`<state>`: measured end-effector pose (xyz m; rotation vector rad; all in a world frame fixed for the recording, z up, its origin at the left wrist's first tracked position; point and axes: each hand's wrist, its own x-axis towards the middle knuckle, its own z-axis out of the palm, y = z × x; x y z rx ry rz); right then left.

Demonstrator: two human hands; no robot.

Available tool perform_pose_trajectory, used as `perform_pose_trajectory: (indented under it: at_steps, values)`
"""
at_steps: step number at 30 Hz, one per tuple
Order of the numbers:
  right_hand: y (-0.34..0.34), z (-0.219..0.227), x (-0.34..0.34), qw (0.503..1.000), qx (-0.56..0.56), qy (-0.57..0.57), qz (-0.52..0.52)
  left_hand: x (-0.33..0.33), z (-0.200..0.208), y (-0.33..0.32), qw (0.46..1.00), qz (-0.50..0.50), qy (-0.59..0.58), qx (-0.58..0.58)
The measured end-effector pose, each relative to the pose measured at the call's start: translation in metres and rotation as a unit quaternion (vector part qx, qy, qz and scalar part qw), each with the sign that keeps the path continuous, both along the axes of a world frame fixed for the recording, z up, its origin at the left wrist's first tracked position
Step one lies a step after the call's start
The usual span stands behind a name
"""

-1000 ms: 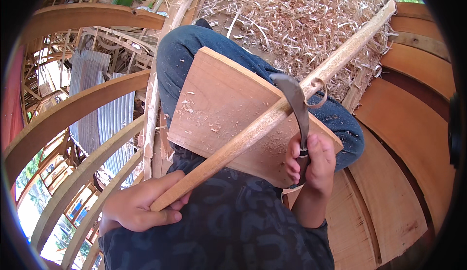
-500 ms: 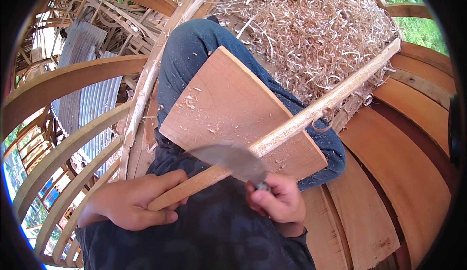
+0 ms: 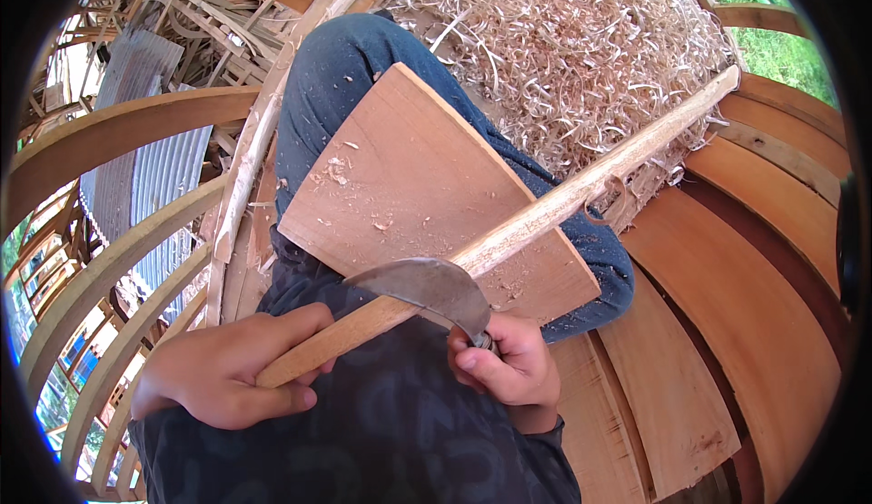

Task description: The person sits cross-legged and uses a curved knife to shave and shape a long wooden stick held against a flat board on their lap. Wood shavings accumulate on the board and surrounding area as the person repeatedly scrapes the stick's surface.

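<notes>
My left hand (image 3: 238,364) is closed round the near end of a long wooden pole (image 3: 581,188), which slants up to the right across my lap. In my right hand (image 3: 510,359) is the dark handle of a curved knife (image 3: 429,288), like a sickle. Its broad grey blade lies across the top of the pole, a little beyond my left hand. Beneath the pole a flat wooden board (image 3: 409,168) rests over my legs, with small shavings on it. One curled shaving (image 3: 607,215) hangs at the pole's side near my right knee.
A heap of wood shavings (image 3: 563,59) covers the floor ahead. Curved wooden ribs (image 3: 136,127) rise on the left, with corrugated metal sheets (image 3: 168,172) and scrap wood beyond. Wide planks (image 3: 727,304) form a curved wall on the right.
The whole scene has shifted slightly left and up in view. The blade, blurred before, now shows sharply, still across the pole. Both hands keep their grips.
</notes>
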<state>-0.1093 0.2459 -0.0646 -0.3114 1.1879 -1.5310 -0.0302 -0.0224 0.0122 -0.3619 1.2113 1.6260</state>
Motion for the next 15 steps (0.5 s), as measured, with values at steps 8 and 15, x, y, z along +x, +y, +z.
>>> perform_pose_trajectory:
  at_steps: [8,15]
  values:
    - [-0.002,0.008,-0.006,0.958,0.151,-0.059,-0.238,0.006,0.007,0.002,1.000,0.002,-0.006,-0.003]
    - [-0.003,0.019,-0.001,0.979,0.126,-0.047,-0.151,0.001,0.004,0.002,0.999,-0.001,0.040,0.003]
